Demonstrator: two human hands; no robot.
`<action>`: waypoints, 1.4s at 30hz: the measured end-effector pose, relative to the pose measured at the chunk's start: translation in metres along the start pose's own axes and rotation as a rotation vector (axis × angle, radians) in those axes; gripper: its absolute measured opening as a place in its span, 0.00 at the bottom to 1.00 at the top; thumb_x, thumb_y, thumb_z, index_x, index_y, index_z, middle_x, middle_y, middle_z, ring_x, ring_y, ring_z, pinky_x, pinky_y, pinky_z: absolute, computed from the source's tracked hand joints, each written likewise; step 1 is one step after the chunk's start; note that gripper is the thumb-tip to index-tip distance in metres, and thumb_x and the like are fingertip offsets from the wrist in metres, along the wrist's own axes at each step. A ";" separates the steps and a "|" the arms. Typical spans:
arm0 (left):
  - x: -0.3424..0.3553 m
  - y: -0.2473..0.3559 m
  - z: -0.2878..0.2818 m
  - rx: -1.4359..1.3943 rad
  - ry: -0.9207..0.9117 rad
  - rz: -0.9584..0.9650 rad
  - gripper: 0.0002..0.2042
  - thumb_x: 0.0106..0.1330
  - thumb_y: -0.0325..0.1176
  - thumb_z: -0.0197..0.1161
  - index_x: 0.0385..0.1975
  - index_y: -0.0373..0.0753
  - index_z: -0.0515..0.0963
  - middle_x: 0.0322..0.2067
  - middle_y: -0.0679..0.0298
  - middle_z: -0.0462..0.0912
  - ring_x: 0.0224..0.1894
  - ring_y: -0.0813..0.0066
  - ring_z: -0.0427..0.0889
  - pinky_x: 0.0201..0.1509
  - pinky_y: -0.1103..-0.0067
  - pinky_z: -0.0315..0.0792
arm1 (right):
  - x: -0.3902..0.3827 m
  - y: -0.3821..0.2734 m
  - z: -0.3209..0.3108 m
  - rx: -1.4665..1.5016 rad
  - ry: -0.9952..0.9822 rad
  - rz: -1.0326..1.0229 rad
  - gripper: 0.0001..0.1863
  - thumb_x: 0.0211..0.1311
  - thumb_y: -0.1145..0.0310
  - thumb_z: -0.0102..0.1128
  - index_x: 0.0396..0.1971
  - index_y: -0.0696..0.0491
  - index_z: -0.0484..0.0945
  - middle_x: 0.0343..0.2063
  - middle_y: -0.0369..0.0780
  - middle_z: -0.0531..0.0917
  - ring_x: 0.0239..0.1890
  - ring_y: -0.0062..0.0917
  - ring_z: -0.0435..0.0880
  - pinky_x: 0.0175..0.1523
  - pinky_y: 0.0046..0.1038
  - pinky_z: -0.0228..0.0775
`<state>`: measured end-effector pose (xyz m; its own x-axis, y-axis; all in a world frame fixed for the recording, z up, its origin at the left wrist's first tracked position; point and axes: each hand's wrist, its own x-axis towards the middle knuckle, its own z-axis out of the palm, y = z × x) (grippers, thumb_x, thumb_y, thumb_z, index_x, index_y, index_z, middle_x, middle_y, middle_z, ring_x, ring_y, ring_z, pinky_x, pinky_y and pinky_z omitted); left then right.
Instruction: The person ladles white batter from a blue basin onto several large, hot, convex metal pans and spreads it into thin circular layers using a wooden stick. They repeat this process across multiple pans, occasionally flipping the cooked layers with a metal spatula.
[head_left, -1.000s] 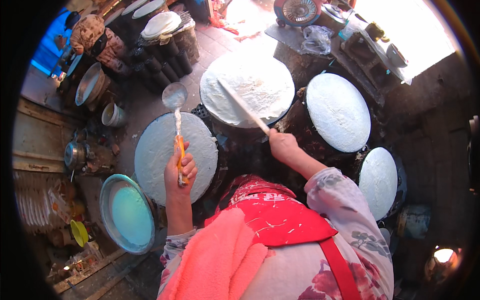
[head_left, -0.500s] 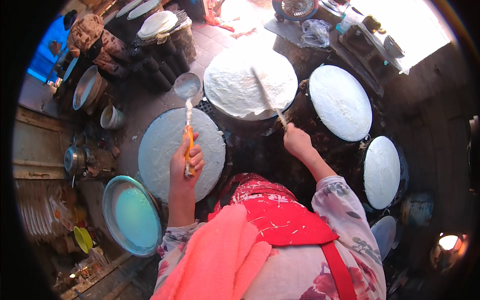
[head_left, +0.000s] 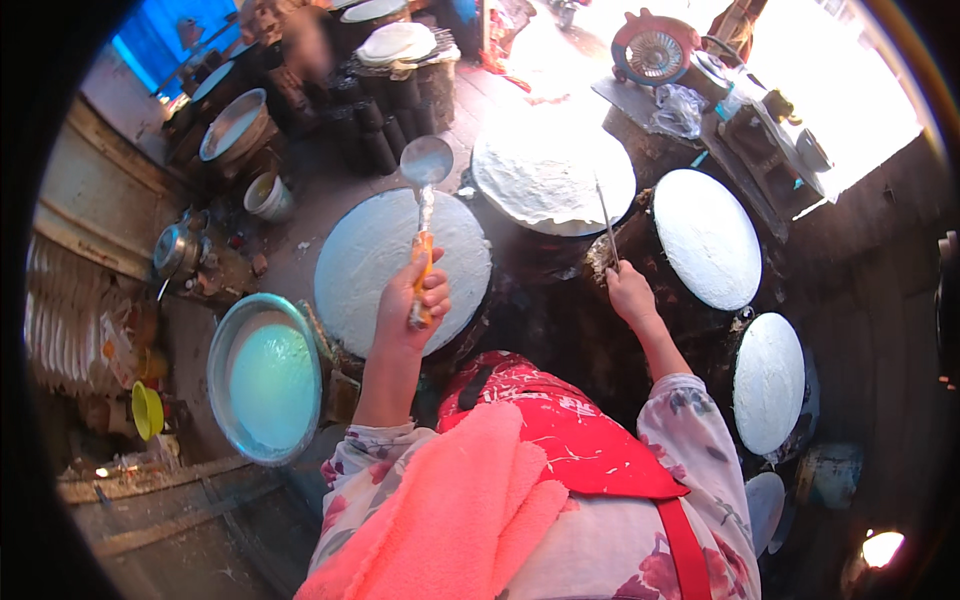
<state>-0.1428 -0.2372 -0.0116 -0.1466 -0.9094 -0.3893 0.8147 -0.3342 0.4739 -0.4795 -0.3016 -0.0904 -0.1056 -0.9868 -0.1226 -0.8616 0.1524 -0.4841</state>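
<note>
My left hand (head_left: 404,298) is closed round the orange handle of a ladle (head_left: 427,163). Its bowl is raised past the far edge of a round griddle (head_left: 350,265) coated with white batter. In my right hand (head_left: 632,292) is a long, thin, flat spatula (head_left: 605,215), its far end over the edge of the far griddle. On that far griddle lies a white, thin round flatbread (head_left: 540,180) with a ragged near edge. Two more griddles to the right carry white rounds, the upper one (head_left: 708,240) and the lower one (head_left: 768,385).
At left stands a blue-rimmed basin (head_left: 218,360) of pale liquid batter. A kettle (head_left: 178,252), a white bucket (head_left: 268,197) and stacked flatbreads (head_left: 395,44) are further off. A fan-like blower (head_left: 655,50) sits at the far right. Part of another person (head_left: 290,40) shows at far left.
The view has shifted, so most things sit further right. My right hand's spatula has swung from over the far flatbread's middle to its right edge. The ladle stays raised in my left hand.
</note>
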 end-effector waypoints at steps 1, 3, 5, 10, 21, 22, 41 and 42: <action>-0.010 -0.007 0.005 0.181 0.061 0.071 0.14 0.70 0.37 0.49 0.49 0.37 0.65 0.19 0.70 0.65 0.13 0.84 0.65 0.14 0.84 0.62 | -0.008 -0.002 -0.001 -0.041 -0.059 -0.048 0.17 0.63 0.56 0.47 0.33 0.56 0.73 0.30 0.52 0.81 0.38 0.48 0.79 0.43 0.45 0.69; -0.024 -0.015 0.004 0.540 0.150 0.224 0.12 0.69 0.38 0.51 0.47 0.39 0.65 0.17 0.70 0.65 0.11 0.84 0.64 0.13 0.83 0.61 | -0.033 -0.007 -0.005 -0.126 -0.174 -0.144 0.17 0.63 0.56 0.47 0.32 0.56 0.73 0.30 0.52 0.81 0.38 0.49 0.79 0.43 0.45 0.69; -0.028 -0.034 -0.020 0.891 0.220 0.374 0.12 0.68 0.38 0.52 0.45 0.40 0.65 0.16 0.70 0.65 0.09 0.84 0.63 0.11 0.82 0.61 | -0.053 -0.007 0.001 -0.005 -0.092 -0.150 0.16 0.64 0.56 0.47 0.32 0.56 0.73 0.28 0.52 0.80 0.37 0.49 0.79 0.41 0.45 0.68; -0.038 -0.034 -0.041 -0.008 -0.047 -0.076 0.13 0.70 0.39 0.50 0.47 0.38 0.66 0.17 0.72 0.63 0.11 0.85 0.63 0.14 0.86 0.61 | -0.102 0.006 0.030 0.218 -0.079 -0.112 0.15 0.64 0.56 0.47 0.32 0.55 0.72 0.26 0.51 0.80 0.34 0.48 0.79 0.38 0.44 0.68; -0.167 -0.044 -0.083 0.923 0.315 0.476 0.13 0.70 0.37 0.48 0.50 0.40 0.65 0.18 0.69 0.66 0.10 0.87 0.62 0.12 0.87 0.60 | -0.178 -0.002 0.074 0.423 -0.169 -0.152 0.17 0.66 0.56 0.46 0.36 0.56 0.73 0.21 0.50 0.78 0.30 0.46 0.80 0.35 0.41 0.68; -0.181 -0.037 -0.087 0.794 0.307 0.389 0.13 0.70 0.37 0.48 0.50 0.40 0.65 0.18 0.69 0.65 0.10 0.86 0.62 0.12 0.87 0.60 | -0.182 -0.004 0.080 0.396 -0.168 -0.178 0.17 0.66 0.56 0.46 0.36 0.56 0.73 0.21 0.50 0.78 0.30 0.45 0.80 0.34 0.40 0.68; -0.270 0.063 -0.371 0.496 0.774 -0.070 0.16 0.67 0.47 0.52 0.41 0.39 0.66 0.18 0.69 0.67 0.13 0.80 0.67 0.16 0.80 0.64 | -0.277 -0.083 0.149 0.355 -0.251 -0.167 0.13 0.66 0.61 0.49 0.37 0.56 0.74 0.17 0.41 0.73 0.20 0.26 0.74 0.29 0.28 0.65; -0.257 0.071 -0.383 0.795 0.853 -0.100 0.17 0.66 0.47 0.53 0.42 0.39 0.65 0.19 0.67 0.69 0.15 0.78 0.70 0.18 0.78 0.67 | -0.278 -0.086 0.149 0.332 -0.242 -0.168 0.12 0.66 0.61 0.49 0.37 0.56 0.74 0.17 0.41 0.73 0.20 0.25 0.74 0.28 0.28 0.65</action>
<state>0.1677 0.0671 -0.1803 0.4799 -0.5104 -0.7136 0.1965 -0.7302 0.6544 -0.3025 -0.0322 -0.1438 0.1755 -0.9642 -0.1990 -0.6468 0.0395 -0.7616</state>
